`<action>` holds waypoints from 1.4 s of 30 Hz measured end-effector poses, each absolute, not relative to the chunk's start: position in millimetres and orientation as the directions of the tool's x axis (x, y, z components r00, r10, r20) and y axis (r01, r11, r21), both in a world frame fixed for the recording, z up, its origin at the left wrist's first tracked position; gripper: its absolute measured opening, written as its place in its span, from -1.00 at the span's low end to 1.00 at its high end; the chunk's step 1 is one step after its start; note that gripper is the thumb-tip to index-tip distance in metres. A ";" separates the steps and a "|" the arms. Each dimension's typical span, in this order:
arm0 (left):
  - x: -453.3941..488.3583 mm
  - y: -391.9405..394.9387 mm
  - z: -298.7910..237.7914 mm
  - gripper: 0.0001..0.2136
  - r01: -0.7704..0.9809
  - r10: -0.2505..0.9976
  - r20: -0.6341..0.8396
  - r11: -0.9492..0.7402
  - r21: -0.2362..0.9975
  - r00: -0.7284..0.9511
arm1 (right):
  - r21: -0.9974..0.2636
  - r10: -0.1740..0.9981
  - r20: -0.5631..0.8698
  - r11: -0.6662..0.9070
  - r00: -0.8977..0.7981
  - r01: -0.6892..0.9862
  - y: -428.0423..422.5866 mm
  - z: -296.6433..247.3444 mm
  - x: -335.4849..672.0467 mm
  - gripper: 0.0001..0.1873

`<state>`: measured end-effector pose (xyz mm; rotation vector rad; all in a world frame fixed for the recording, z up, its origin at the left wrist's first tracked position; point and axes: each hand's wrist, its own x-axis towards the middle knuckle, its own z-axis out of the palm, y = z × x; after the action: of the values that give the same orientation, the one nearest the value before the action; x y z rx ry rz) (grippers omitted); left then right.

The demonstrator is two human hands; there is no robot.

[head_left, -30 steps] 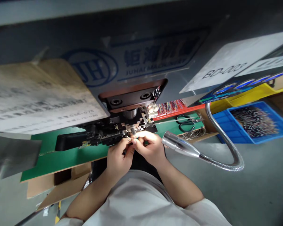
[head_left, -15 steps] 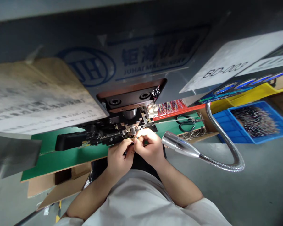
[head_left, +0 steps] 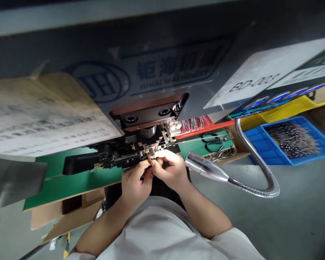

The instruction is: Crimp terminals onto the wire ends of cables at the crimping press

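Note:
My left hand (head_left: 137, 182) is closed, thumb and forefinger pinched on thin wires (head_left: 151, 159), one of them yellowish. My right hand (head_left: 171, 170) pinches at the same spot, its fingertips touching or nearly touching the left ones. Most of the wires' length is hidden by the fingers. Both hands are right at the front of the lit tooling (head_left: 152, 151) of a grey press machine (head_left: 162, 77). A dark ram (head_left: 147, 132) sits just above the tooling. Whether the wire ends are inside the tooling I cannot tell.
A gooseneck lamp (head_left: 206, 169) reaches in beside my right hand. Black-handled scissors (head_left: 213, 141) lie on the green tabletop (head_left: 78, 189). Behind are a red tray (head_left: 206, 128) of coloured wires and, to the right, a blue bin (head_left: 308, 159) of wires. An open cardboard box (head_left: 73, 220) is below left.
Both hands keep their pinch and stay at the tooling, with only a slight shift of the fingertips. The whole view has tilted a little.

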<state>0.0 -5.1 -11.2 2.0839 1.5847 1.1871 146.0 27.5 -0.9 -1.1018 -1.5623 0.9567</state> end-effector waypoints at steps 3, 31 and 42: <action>0.2 -4.5 -10.8 -0.91 0.685 0.902 0.427 -0.347 0.641 0.057 | -0.947 0.964 0.236 0.257 -0.121 0.193 27.6 0.0 145.3 -0.90; 2.7 -4.2 -6.6 -0.88 0.721 0.895 0.439 -0.355 0.595 0.078 | -0.949 0.965 0.250 0.261 -0.083 0.175 28.5 -0.5 145.4 -0.82; 1.6 -3.7 -6.8 -0.92 0.720 0.896 0.432 -0.364 0.591 0.098 | -0.968 0.978 0.192 0.202 -0.079 0.147 25.2 -3.0 145.4 -0.89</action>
<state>1.6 -3.7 -6.8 2.1447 1.6180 1.1200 145.4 25.2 -3.0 -1.1380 -1.4570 1.0287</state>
